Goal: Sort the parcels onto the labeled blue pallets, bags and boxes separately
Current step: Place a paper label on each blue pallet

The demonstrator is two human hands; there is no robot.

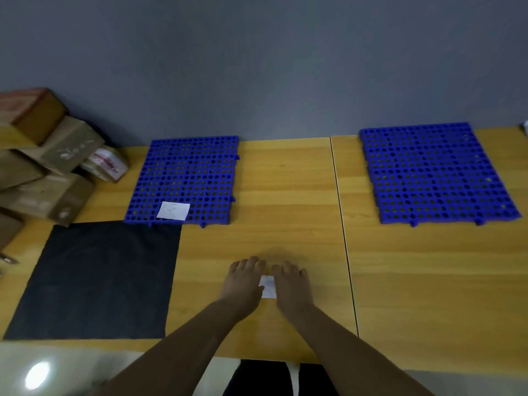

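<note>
Two blue perforated pallets lie on the wooden table. The left pallet (185, 172) carries a white paper label (173, 210) near its front edge. No label shows on the right pallet (434, 172). My left hand (243, 284) and my right hand (291, 287) rest palm down side by side at the table's front middle. Between them lies a second white paper slip (268, 287), its two sides covered by my hands, which hold it against the table. Brown cardboard boxes (48, 155) are stacked at the far left, with a small white-and-red taped parcel (105, 162) beside them.
A black square mat (97, 281) covers the table's front left, touching the left pallet's front edge. A seam (343, 238) splits the tabletop between the pallets. A grey wall runs behind the table. The table's front edge is just below my forearms.
</note>
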